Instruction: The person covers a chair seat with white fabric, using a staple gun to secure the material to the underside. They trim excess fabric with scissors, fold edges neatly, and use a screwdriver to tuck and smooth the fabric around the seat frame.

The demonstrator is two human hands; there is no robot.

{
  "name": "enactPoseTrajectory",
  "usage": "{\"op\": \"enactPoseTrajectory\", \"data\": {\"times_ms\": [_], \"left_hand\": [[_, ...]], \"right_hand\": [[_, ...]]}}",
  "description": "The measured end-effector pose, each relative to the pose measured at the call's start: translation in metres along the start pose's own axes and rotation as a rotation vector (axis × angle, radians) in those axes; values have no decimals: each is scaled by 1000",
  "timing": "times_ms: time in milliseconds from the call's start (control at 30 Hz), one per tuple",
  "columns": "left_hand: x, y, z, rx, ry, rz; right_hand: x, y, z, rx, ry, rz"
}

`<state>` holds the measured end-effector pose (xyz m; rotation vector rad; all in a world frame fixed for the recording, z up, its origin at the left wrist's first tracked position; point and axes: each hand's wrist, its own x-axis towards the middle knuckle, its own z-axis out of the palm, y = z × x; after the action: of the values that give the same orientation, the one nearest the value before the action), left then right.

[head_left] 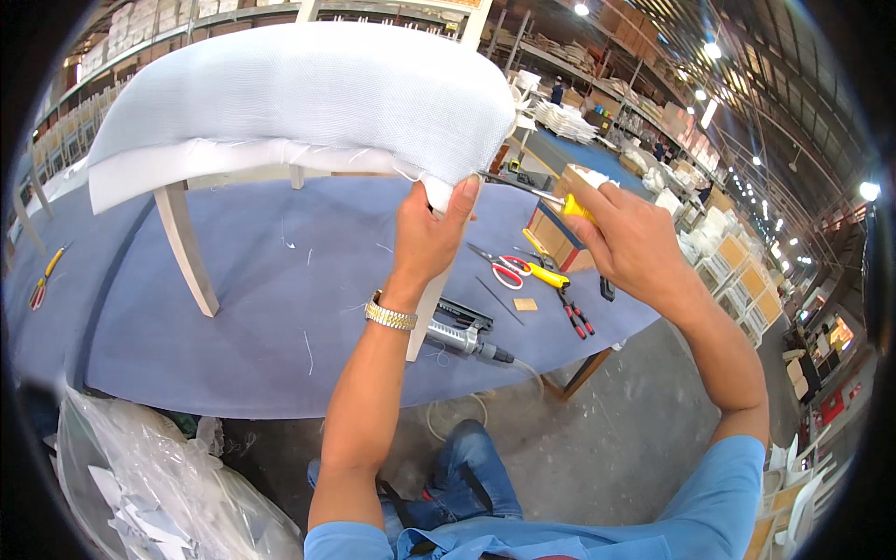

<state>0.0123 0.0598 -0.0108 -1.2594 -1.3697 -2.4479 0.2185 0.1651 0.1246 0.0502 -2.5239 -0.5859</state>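
A chair with a light blue-grey fabric seat and pale wooden legs stands on the blue-covered table. White padding shows beneath the fabric's frayed lower edge. At the seat's right front corner, my left hand is closed, pinching the white material with the thumb against the corner. My right hand grips a screwdriver by its yellow handle. Its thin metal shaft points left, and the tip is at the seat corner beside my left thumb. Whether the tip is tucked under the fabric, I cannot tell.
Right of the chair lie red-and-white scissors, a yellow-handled tool, red-and-black pliers and a staple gun with an air hose. A cardboard box stands behind them. Snips lie far left; a plastic bag sits below.
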Motion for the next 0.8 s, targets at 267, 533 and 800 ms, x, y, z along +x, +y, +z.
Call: {"op": "enactPoseTrajectory", "data": {"times_ms": [267,533,800], "left_hand": [[5,1,-3,51,-16,70],[7,12,-6,46,-27,-26],[4,8,1,34,-22,-56]], "right_hand": [[13,16,24,345,-192,80],[28,49,48,1210,-629,160],[17,42,82,1005,-44,-80]]}}
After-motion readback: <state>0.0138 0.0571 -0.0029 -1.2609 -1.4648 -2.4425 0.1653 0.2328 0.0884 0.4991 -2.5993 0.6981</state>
